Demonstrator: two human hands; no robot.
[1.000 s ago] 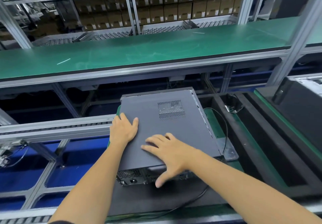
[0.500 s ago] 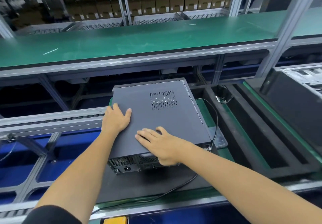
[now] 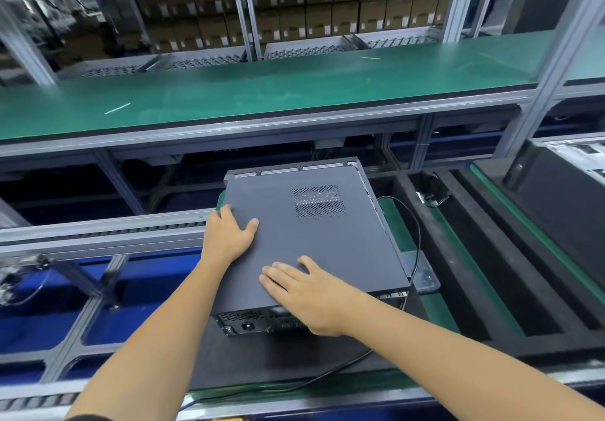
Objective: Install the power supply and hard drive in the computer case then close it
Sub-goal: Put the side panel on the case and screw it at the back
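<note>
- Two hands are flat on the computer case (image 3: 311, 240) in the head view, and neither one is gripping; both lie loose with fingers straight.
- The left hand (image 3: 229, 237) presses on the side panel (image 3: 327, 257) at its left edge, thumb spread out across the grey metal.
- The right hand (image 3: 307, 293) rests palm down near the panel's near edge, its heel hanging over the back of the case.
- The case lies on its side on a dark mat (image 3: 262, 361), panel facing up, lid on.
- Its rear face points toward the person, with the power socket (image 3: 247, 326) and a vent grille showing just under the right wrist.
- Its long axis runs away from the person, tilted slightly to the left.
- A vent patch (image 3: 319, 203) sits on the far right part of the panel.
- A black cable (image 3: 415, 240) loops along the right side of the case and trails under the right forearm.
- Right of that lie black foam trays (image 3: 484, 257); beyond the case runs a green workbench (image 3: 262, 93), with stacked cardboard boxes (image 3: 343, 18) on shelves behind.
</note>
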